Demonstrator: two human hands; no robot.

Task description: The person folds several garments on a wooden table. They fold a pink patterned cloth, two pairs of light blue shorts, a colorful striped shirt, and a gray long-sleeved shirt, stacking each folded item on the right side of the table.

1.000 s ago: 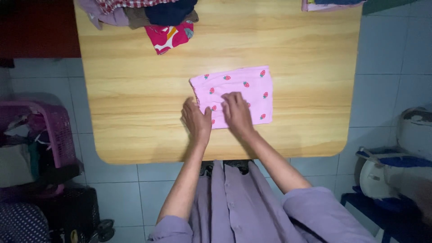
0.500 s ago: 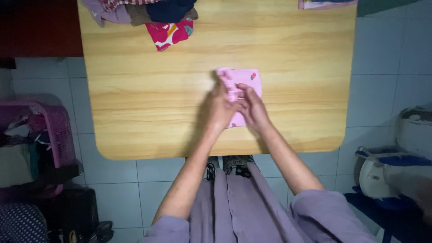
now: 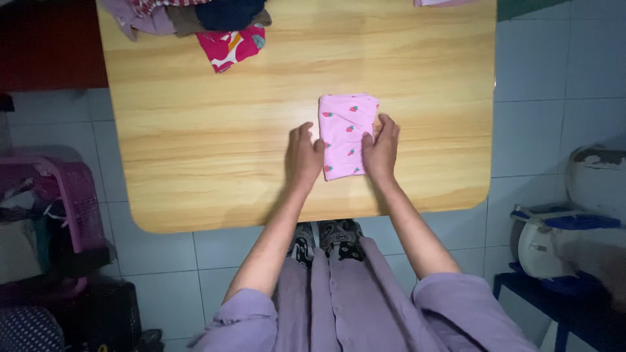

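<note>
Head view, looking straight down. Nearest the camera, two lilac sleeves and a lilac buttoned garment fill the lower edge; both bare forearms reach forward over the near edge of a pale wooden table (image 3: 195,163) with rounded corners. The left hand (image 3: 304,158) lies palm down on the tabletop, fingers extended and held close together, the thumb side touching the left edge of a folded pink cloth (image 3: 347,135). The right hand (image 3: 381,151) lies palm down against the cloth's right edge, fingers straight and slightly spread, the thumb resting on the fabric; neither hand pinches or lifts anything. The folded pink cloth sits flat between the two hands, a narrow upright rectangle printed with small red strawberry shapes, its far end extending just beyond the fingertips and its near end level with the heels of the hands. Beyond the fingertips the tabletop runs bare to its far edge. Far beyond and to the left of the left fingers, a heap of unfolded clothes (image 3: 189,14) lies at the table's far left corner, with a magenta piece (image 3: 231,47) bearing white and orange patches nearest the hands. Far beyond the right fingers, a sliver of pink fabric (image 3: 443,2) shows at the upper edge. Off the table, on the grey tiled floor, a pink slatted laundry basket (image 3: 72,202) stands well left of the left hand, and a white rounded appliance (image 3: 554,244) on a blue stand lies well right of the right hand.
</note>
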